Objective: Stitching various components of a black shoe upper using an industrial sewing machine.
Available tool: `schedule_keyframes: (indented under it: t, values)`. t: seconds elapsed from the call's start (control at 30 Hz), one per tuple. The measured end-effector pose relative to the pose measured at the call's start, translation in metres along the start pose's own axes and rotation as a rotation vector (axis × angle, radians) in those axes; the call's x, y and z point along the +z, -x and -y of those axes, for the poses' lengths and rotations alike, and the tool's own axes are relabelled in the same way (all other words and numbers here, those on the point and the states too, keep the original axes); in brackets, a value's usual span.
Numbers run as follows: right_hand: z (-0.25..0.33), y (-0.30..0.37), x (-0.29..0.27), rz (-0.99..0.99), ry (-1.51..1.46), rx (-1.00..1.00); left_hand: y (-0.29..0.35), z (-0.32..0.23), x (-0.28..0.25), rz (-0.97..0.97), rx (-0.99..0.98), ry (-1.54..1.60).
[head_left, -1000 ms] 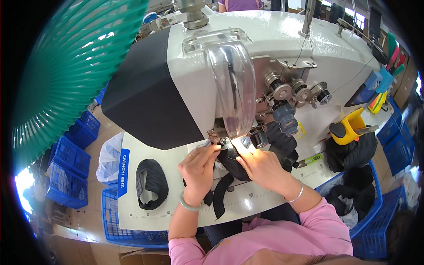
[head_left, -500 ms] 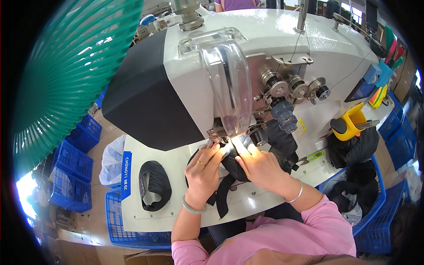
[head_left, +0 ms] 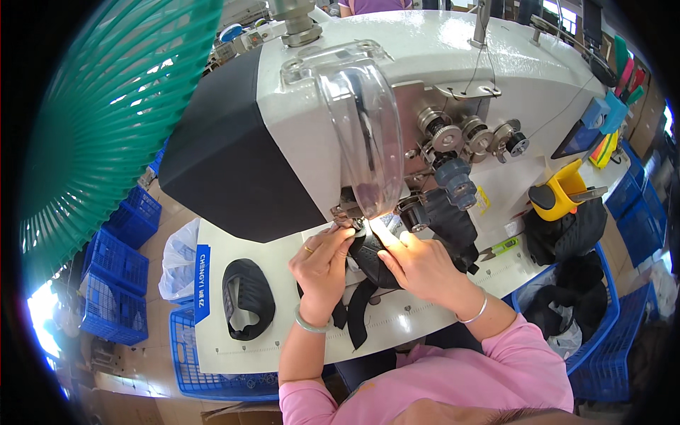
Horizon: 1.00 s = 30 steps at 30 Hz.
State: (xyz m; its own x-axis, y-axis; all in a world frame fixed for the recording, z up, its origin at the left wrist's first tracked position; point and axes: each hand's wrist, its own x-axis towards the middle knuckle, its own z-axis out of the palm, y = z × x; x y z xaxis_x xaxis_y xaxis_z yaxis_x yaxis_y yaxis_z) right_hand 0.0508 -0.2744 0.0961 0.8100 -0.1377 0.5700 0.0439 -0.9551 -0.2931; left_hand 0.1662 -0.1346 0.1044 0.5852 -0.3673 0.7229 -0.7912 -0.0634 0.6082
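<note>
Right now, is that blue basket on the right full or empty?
Partly full. The blue basket holds dark fabric pieces heaped inside, with blue mesh wall showing bare above them.

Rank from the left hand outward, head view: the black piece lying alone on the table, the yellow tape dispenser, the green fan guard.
From the left hand:
1. Black piece, on the table just to its left.
2. Yellow tape dispenser, far right on the table, past the right hand.
3. Green fan guard, upper left. Its nearest rim is not clearly farther than the dispenser, so 2 and 3 are too close to call.
</note>
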Motion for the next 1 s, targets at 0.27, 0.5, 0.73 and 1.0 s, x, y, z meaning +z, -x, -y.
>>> schedule_keyframes:
  t: [0.27, 0.5, 0.73, 1.0]
  values:
    - [-0.005, -0.003, -0.001, 0.041, -0.021, -0.048, 0.001, 0.003, 0.0, 0.045, 0.371, -0.174]
    - [-0.002, -0.001, 0.006, 0.051, -0.025, -0.033, -0.002, 0.003, -0.007, 0.063, 0.393, -0.186]
    - [-0.003, -0.005, 0.007, 0.063, -0.016, -0.018, -0.011, 0.0, -0.01, 0.14, 0.394, -0.21]
    - [-0.009, -0.013, 0.0, 0.001, 0.006, -0.046, -0.017, 0.002, -0.013, 0.152, 0.441, -0.269]
